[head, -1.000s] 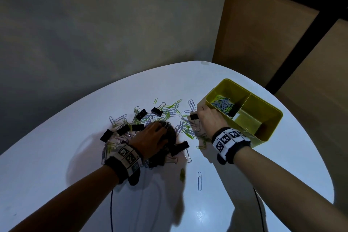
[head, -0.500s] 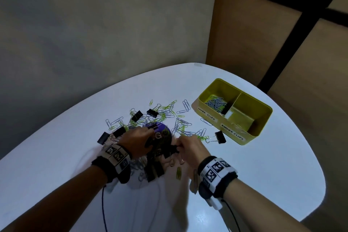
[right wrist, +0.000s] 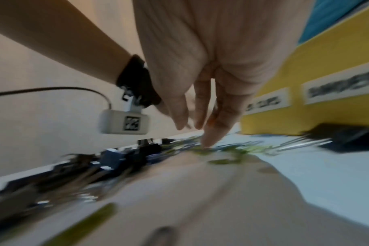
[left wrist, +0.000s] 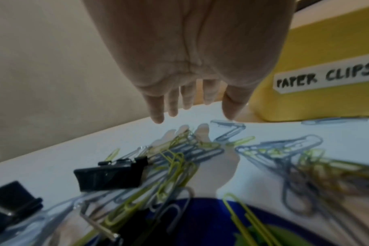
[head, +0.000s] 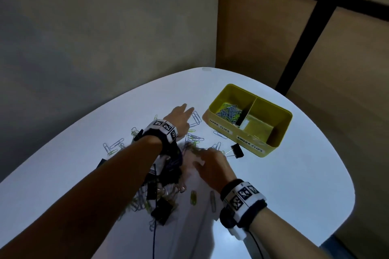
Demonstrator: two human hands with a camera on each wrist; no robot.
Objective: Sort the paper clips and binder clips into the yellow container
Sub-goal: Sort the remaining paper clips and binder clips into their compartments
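Left hand (head: 179, 120) now reaching forward, yellow container (head: 271, 149) long axis diagonal

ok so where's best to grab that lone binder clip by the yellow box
Probably pinch the black body of the binder clip from above, across its two flat sides. It lies apart from the pile, wire handles pointing toward the right hand; these thin wires look harder to pinch.

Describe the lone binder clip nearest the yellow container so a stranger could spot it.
Find the yellow container on the white table. Just before its labelled front wall lies a black binder clip, wire handles pointing left. It lies apart from the pile.
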